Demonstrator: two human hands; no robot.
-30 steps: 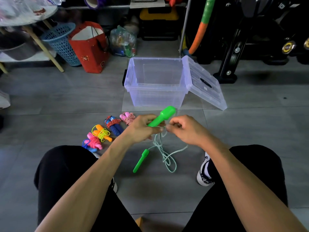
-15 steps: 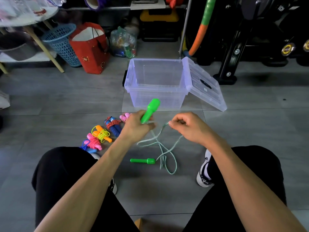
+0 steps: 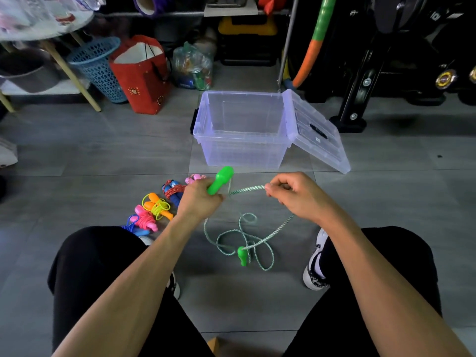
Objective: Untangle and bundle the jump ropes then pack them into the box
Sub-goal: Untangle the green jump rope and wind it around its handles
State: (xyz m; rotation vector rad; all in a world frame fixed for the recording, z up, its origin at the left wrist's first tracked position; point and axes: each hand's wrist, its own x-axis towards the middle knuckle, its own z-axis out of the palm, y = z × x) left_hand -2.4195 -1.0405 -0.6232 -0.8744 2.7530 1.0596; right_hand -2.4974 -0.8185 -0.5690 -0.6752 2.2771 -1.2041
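Left hand (image 3: pixel 199 202) grips the green handle (image 3: pixel 221 179) pointing up-away, right hand (image 3: pixel 296 195) pinches the cord (image 3: pixel 247 189) stretched sideways between them; slack and second handle (image 3: pixel 242 256) lie below, nearer the right.

Grey floor tiles (image 3: pixel 77 155) with thin dark joints spread across the room under dim, even light. At the far left stands a round white table (image 3: pixel 38 24) on slanted wooden legs, with a blue mesh basket (image 3: pixel 99 70) and a red paper bag (image 3: pixel 144 76) beside it. Black exercise equipment (image 3: pixel 386 60) fills the far right corner.
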